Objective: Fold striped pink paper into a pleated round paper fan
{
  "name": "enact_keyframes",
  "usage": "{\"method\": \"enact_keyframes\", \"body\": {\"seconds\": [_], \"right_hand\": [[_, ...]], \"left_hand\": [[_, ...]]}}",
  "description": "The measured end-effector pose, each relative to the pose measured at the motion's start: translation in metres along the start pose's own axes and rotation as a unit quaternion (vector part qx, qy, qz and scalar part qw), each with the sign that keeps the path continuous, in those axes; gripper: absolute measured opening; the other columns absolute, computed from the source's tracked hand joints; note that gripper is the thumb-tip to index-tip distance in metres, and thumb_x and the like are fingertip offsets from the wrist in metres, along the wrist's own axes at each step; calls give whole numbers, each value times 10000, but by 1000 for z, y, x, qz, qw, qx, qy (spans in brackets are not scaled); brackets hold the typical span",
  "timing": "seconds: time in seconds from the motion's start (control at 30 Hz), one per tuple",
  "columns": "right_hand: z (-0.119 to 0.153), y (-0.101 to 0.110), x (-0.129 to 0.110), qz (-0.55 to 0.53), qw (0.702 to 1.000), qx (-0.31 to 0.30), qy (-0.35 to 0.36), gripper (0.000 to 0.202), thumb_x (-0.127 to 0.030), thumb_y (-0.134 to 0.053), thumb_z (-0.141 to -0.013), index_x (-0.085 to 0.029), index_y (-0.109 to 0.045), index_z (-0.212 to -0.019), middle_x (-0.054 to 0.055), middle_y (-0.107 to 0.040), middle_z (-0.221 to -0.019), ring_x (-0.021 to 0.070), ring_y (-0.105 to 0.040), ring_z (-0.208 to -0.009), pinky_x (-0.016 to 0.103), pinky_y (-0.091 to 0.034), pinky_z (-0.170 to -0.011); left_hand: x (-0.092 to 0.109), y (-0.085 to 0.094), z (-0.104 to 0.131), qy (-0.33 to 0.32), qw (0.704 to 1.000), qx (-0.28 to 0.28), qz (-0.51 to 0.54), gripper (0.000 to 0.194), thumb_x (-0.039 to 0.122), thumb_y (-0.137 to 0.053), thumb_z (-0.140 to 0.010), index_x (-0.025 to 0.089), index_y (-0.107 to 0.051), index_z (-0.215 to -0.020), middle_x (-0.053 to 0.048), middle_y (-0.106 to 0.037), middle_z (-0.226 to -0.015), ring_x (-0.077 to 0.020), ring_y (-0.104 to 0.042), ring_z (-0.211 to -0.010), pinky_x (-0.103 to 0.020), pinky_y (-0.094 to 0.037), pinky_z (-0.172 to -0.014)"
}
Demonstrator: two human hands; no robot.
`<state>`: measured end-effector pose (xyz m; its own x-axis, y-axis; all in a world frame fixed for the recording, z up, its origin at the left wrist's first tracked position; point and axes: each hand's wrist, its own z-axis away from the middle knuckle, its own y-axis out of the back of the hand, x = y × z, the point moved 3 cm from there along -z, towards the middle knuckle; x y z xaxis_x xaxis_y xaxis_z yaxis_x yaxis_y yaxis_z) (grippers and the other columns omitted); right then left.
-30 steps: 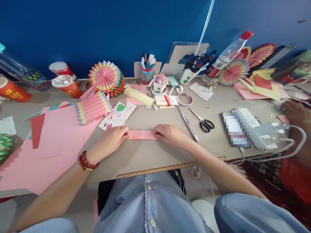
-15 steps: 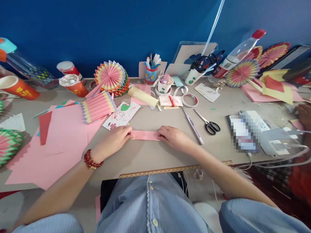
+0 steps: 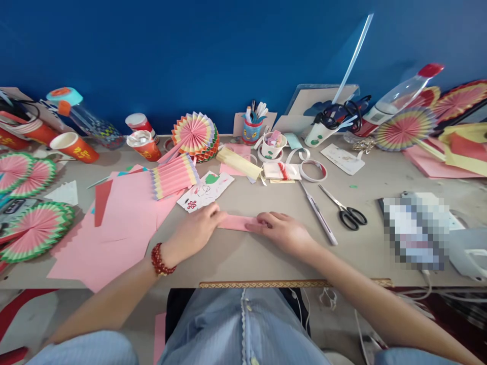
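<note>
A narrow folded strip of pink paper [image 3: 236, 222] lies on the table in front of me, running left to right. My left hand [image 3: 201, 226] is closed on its left end, fingers bent and pressed together. At the other end, my right hand [image 3: 280, 230] has its fingers curled on the strip, with the fingertips lying over its surface. Beyond the left hand is a white paper with a drawing [image 3: 206, 190]. To the right of my right hand lie a pale craft knife [image 3: 318, 215] and black-handled scissors [image 3: 345, 210].
Pink sheets [image 3: 125, 223] cover the table's left part, near a pleated paper piece [image 3: 175, 176]. Behind stand a paper rosette [image 3: 193, 133], red cups [image 3: 76, 147], a pen holder [image 3: 251, 131] and a tape roll [image 3: 313, 171]. A pixelated phone [image 3: 414, 230] lies to the right.
The view has shifted, so the table appears lower and farther right. My right hand's fingers have moved inward over the strip, leaving less of it showing. My left hand still holds its end.
</note>
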<state>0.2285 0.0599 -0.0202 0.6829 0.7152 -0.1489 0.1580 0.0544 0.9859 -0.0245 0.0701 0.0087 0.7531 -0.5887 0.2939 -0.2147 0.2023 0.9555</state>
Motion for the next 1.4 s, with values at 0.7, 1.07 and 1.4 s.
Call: {"method": "enact_keyframes", "body": {"seconds": [0.7,1.07,1.4], "right_hand": [[44,2,-11,75,995,35,-51,571,-18,-477,-880,-275,-538,-1386,46,-591,-1389,269,-530,-1113,411,-467,-866],[44,1,-16,77,994,40,-72,544,-15,-467,-882,-263,-566,-1357,58,-581,-1402,276,-515,-1141,413,-446,-870],[25,24,-22,13,995,36,-97,379,-97,-526,-853,-222,-674,-1179,101,-614,-1252,288,-512,-1072,417,-432,-861]], "left_hand": [[2,-22,33,-145,987,-4,-74,897,697,-400,-906,154,-146,-1573,-143,-254,-1611,-289,-268,-1481,-472,-212,-1211],[1,-24,49,-97,989,-4,-107,852,679,-360,-933,172,-132,-1578,-108,-261,-1613,-305,-223,-1493,-518,-120,-1214],[2,-23,49,-85,990,13,-112,753,620,-354,-968,210,-168,-1572,-81,-285,-1610,-267,-208,-1499,-489,-95,-1223]]}}
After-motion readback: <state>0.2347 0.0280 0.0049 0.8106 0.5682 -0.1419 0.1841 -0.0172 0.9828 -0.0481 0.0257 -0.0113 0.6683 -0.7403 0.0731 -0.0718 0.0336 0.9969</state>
